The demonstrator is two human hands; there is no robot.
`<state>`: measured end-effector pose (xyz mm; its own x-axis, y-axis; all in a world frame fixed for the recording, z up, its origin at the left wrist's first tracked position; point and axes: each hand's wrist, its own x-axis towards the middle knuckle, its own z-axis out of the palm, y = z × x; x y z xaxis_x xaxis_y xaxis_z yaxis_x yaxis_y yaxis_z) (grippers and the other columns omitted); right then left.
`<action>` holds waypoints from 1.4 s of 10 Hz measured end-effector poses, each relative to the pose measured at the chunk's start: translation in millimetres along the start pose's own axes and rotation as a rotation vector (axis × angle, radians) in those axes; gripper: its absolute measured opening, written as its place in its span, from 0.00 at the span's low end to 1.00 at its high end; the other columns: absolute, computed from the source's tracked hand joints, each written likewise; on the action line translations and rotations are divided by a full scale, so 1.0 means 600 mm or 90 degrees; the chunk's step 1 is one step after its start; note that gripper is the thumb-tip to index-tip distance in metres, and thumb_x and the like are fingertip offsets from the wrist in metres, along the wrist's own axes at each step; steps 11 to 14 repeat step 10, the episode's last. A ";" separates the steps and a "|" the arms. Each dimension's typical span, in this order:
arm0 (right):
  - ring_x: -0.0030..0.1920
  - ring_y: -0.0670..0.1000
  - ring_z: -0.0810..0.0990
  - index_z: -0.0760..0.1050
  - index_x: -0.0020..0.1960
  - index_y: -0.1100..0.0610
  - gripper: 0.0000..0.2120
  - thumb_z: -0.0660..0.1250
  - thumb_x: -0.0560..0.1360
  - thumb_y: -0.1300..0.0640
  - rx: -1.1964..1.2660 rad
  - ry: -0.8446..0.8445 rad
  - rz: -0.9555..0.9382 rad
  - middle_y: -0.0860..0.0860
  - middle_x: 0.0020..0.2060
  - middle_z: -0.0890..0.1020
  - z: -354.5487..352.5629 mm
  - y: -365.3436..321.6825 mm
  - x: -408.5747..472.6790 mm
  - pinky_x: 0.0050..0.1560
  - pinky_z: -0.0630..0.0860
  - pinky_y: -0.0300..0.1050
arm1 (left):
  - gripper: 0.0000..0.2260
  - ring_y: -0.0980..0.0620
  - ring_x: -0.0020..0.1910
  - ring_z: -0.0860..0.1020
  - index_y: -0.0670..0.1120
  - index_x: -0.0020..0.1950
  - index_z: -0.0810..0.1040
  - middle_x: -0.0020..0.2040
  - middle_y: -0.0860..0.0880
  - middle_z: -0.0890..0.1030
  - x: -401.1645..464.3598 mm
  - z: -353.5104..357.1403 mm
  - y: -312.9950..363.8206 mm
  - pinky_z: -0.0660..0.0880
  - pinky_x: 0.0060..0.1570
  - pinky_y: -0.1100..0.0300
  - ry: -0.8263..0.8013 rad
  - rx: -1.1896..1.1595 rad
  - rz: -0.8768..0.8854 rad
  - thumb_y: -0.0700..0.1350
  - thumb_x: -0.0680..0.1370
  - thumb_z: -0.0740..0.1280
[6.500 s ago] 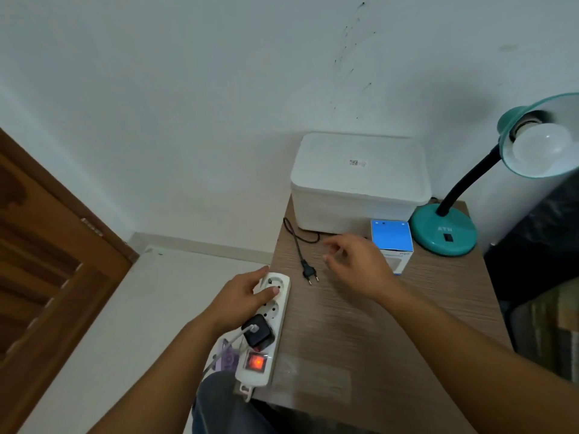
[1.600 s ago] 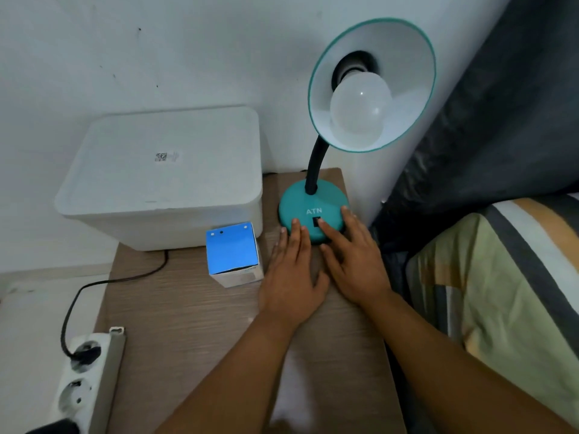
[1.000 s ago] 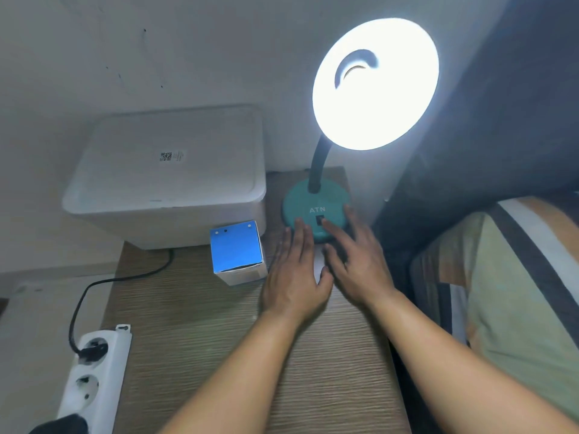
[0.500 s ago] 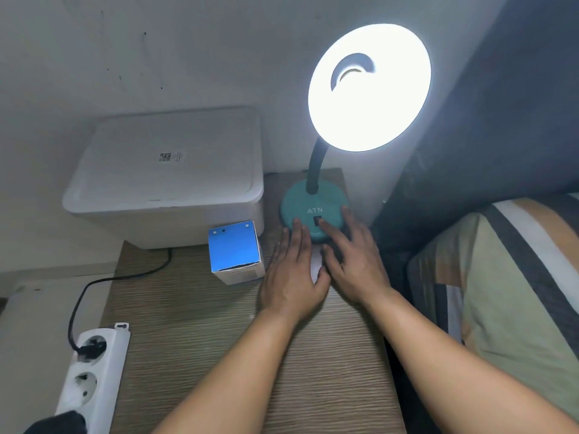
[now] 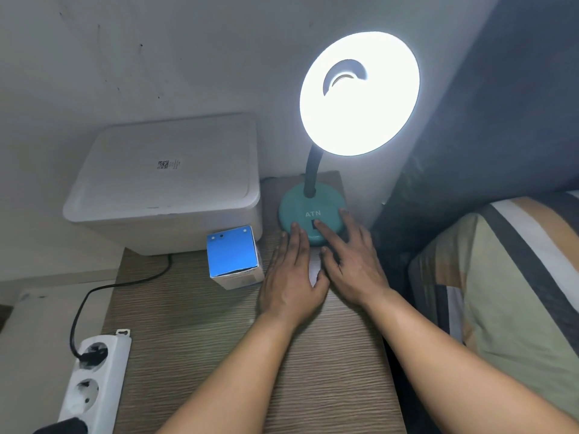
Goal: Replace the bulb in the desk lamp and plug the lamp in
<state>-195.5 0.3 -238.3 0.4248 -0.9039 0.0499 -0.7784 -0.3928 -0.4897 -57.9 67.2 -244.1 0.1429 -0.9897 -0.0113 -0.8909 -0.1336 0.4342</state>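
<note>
Light is pouring from the shade (image 5: pixel 360 92) of the desk lamp (image 5: pixel 313 211), which is standing at the far right corner of the surface (image 5: pixel 329 355), so the bulb inside it is evidently working. The lamp's cord (image 5: pixel 94 296) is running left from behind the lamp, past the white storage box (image 5: pixel 166 183), into the power strip (image 5: pixel 94 380), where its plug (image 5: pixel 91 357) is sitting in the top socket. The left hand (image 5: pixel 291 277) is lying flat with straight fingers touching the base's near edge; the right hand (image 5: pixel 351 261) is resting beside it, fingers spread, index fingertip on the base switch (image 5: pixel 314 225). The blue bulb box (image 5: pixel 233 255) is standing just left of the lamp. Both steps are looking finished; only withdrawing the hands seems left.
</note>
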 end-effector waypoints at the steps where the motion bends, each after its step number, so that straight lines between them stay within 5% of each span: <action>1: 0.75 0.57 0.53 0.58 0.75 0.36 0.24 0.55 0.80 0.47 0.000 0.000 0.004 0.52 0.78 0.53 0.001 0.002 0.001 0.72 0.61 0.59 | 0.36 0.51 0.82 0.42 0.45 0.83 0.45 0.84 0.49 0.44 0.001 0.001 0.000 0.31 0.71 0.64 0.001 0.007 0.001 0.61 0.82 0.54; 5: 0.71 0.59 0.59 0.62 0.73 0.38 0.23 0.57 0.79 0.40 -0.001 0.005 0.009 0.53 0.76 0.56 -0.005 0.000 0.019 0.69 0.66 0.57 | 0.40 0.54 0.80 0.40 0.47 0.83 0.40 0.80 0.53 0.34 -0.004 -0.004 -0.001 0.43 0.77 0.58 -0.018 -0.021 0.009 0.61 0.81 0.60; 8: 0.77 0.56 0.52 0.57 0.77 0.40 0.25 0.55 0.81 0.42 0.087 -0.060 0.048 0.52 0.80 0.48 -0.017 -0.013 -0.010 0.75 0.53 0.52 | 0.38 0.45 0.82 0.42 0.45 0.84 0.44 0.84 0.48 0.42 -0.001 -0.019 0.024 0.43 0.77 0.56 -0.060 -0.050 -0.048 0.55 0.82 0.61; 10: 0.79 0.53 0.49 0.50 0.79 0.45 0.28 0.50 0.82 0.41 -0.021 -0.058 0.090 0.53 0.80 0.52 -0.029 -0.052 -0.096 0.75 0.51 0.55 | 0.34 0.48 0.83 0.47 0.46 0.83 0.51 0.84 0.48 0.51 -0.074 -0.052 0.029 0.50 0.80 0.55 -0.070 -0.048 -0.023 0.50 0.82 0.63; 14: 0.79 0.53 0.49 0.50 0.79 0.45 0.28 0.50 0.82 0.41 -0.021 -0.058 0.090 0.53 0.80 0.52 -0.029 -0.052 -0.096 0.75 0.51 0.55 | 0.34 0.48 0.83 0.47 0.46 0.83 0.51 0.84 0.48 0.51 -0.074 -0.052 0.029 0.50 0.80 0.55 -0.070 -0.048 -0.023 0.50 0.82 0.63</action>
